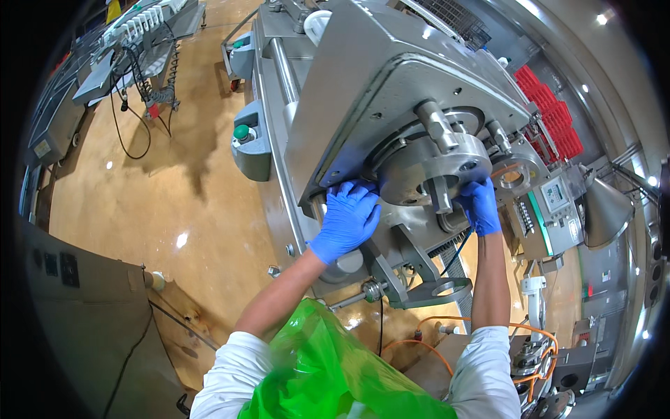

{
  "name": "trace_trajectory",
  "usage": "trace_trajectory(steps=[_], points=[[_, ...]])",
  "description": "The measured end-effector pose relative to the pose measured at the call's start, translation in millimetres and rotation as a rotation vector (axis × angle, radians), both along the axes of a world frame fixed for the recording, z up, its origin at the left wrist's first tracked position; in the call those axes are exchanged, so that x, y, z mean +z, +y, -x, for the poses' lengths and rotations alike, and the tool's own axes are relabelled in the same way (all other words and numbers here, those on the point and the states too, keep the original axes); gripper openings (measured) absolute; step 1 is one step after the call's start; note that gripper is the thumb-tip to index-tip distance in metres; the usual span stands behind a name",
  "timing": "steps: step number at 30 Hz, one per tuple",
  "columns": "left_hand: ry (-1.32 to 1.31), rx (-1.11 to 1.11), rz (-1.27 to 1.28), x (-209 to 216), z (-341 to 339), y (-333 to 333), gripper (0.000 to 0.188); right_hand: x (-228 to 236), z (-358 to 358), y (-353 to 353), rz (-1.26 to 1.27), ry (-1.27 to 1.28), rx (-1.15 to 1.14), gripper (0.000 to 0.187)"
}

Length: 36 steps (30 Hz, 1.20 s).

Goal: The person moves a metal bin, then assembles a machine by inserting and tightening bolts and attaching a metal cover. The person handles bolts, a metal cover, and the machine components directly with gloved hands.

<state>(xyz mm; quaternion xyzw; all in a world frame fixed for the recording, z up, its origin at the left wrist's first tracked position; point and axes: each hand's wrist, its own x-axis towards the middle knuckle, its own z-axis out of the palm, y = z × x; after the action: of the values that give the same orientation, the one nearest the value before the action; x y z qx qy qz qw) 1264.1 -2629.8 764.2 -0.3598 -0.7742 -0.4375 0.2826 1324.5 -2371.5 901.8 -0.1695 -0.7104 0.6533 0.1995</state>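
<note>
A large stainless-steel machine housing (pixel 342 105) fills the upper middle, with a thick round metal flange (pixel 436 167) and short metal posts on its front face. My left hand (pixel 347 220), in a blue glove, lies against the lower edge of the housing, left of the flange, its fingers stretched out and slightly apart. At the flange's lower right rim is my right hand (pixel 480 206), also blue-gloved, with fingers curled in; what they grip is partly hidden. A thin blue cord (pixel 457 253) hangs just below that hand. Beneath the flange sits a metal bracket (pixel 433 290) with a round hole.
Green push buttons on a grey box (pixel 251 140) stick out at the machine's left side. A control panel (pixel 555 195) and a metal cone (pixel 606 213) stand to the right. Orange hoses (pixel 433 349) run over the floor. A grey cabinet (pixel 84 307) is at the lower left.
</note>
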Motion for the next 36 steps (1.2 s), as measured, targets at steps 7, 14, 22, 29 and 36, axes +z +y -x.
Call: trace_trajectory(steps=[7,14,22,29,36], points=[[0.049,-0.03,0.064,3,-8,2,0.03,7,23,14,0.027,-0.016,0.013,0.056],[0.02,-0.064,0.052,-2,-6,-1,0.03,0,20,18,-0.122,-0.01,-0.001,0.054],[0.002,-0.084,0.106,1,-9,0,0.035,15,29,16,-0.142,-0.007,0.044,0.069],[0.008,-0.1,0.104,-1,-6,-1,0.041,11,27,8,-0.135,0.048,0.024,0.064],[-0.056,-0.088,0.184,3,-11,7,0.039,14,36,18,-0.066,0.092,0.04,0.074]])
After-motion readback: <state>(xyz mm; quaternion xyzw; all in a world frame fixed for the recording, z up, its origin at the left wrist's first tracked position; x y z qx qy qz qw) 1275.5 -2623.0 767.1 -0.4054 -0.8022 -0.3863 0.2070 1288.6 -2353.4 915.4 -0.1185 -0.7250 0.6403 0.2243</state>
